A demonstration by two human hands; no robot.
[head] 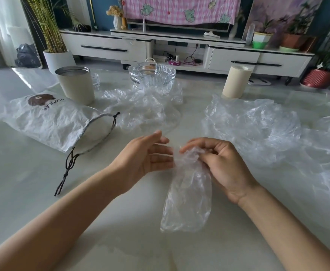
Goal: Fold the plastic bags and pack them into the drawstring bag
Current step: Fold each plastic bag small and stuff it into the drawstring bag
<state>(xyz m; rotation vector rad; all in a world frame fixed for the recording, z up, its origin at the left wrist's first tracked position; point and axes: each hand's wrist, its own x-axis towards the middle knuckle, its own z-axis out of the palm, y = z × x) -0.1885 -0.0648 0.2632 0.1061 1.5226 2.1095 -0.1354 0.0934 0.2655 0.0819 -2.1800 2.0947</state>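
Observation:
My right hand (219, 163) pinches the bunched top of a clear plastic bag (187, 200), which hangs down toward me over the pale table (42, 192). My left hand (144, 157) is open just left of it, fingertips near the bunched top, holding nothing. The white drawstring bag (54, 118) with a brown bear print lies flat at the left, mouth facing right, its black cord (68, 169) trailing toward me. One heap of crumpled clear plastic bags (146, 106) lies in the middle far side. A larger heap (268, 130) spreads across the right.
A beige metal-rimmed cup (76, 85) stands behind the drawstring bag. A glass bowl (152, 73) sits at the far middle, and a cream cylinder (235, 81) at the far right. Beyond the table are a white TV cabinet (105, 47) and potted plants (320, 75).

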